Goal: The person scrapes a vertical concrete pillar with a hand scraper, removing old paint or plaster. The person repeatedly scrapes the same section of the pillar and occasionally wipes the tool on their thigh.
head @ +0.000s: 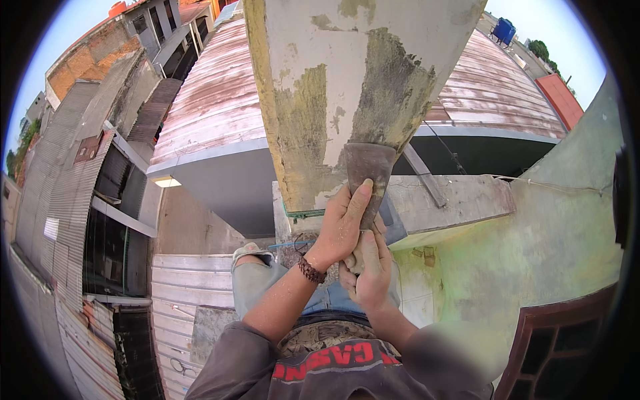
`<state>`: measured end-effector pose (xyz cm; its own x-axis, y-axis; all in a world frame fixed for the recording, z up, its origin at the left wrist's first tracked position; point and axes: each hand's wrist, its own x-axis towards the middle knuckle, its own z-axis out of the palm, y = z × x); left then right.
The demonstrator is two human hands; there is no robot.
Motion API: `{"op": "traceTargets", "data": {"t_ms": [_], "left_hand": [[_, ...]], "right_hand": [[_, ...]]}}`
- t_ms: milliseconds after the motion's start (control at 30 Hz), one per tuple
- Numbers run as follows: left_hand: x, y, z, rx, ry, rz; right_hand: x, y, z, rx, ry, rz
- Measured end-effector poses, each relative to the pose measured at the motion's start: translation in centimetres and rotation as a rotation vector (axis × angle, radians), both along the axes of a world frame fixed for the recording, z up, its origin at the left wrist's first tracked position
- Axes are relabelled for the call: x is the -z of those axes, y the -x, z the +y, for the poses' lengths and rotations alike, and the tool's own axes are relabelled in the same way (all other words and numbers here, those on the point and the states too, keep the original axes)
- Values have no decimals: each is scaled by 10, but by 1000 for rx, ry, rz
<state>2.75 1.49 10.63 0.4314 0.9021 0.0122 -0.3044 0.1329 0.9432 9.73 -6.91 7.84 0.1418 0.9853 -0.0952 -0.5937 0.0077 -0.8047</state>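
A wide-bladed metal scraper (369, 162) lies against the lower right part of a masonry pillar (295, 125). White coating covers part of the pillar's face, broken by bare grey and yellowish patches. My left hand (340, 225), with a dark braided bracelet at the wrist, presses its thumb on the blade and has its fingers partly hidden around it. Just below, my right hand (372, 272) is wrapped around the scraper's handle, which is mostly hidden. Pale specks cling to my left forearm.
Beneath the pillar, a concrete ledge (450, 197) runs right to a greenish wall (545, 225). Corrugated metal roofs (215, 100) spread behind. More metal roofing (195, 277) lies low on the left, with a flat grey board (212, 330). A dark window frame (557, 340) stands lower right.
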Motion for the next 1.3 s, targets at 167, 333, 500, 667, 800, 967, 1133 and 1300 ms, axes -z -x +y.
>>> {"op": "traceTargets", "data": {"t_ms": [167,333,500,667,800,967,1133,1300], "left_hand": [[16,-3,-8,-128,-80,-12],[10,0,-4,-59,-2,-31],[17,-5,-11,-161,-92,-4],[3,2,-2,-74,-37,76],[13,-1,-12,-144,-58,76],[-5,-1,1,-78,-85,19],[9,-3,-1,-144,-159,46],[-29,-2,7,-38,-82,-88]], "right_hand": [[2,3,-1,23,27,-57],[-1,2,-5,-10,21,-46],[11,2,-7,-4,31,-29],[2,3,-5,0,7,-40],[17,3,-4,3,13,-4],[-2,4,5,28,-52,-19],[12,6,-3,27,51,-20],[-11,4,8,12,-76,0]]}}
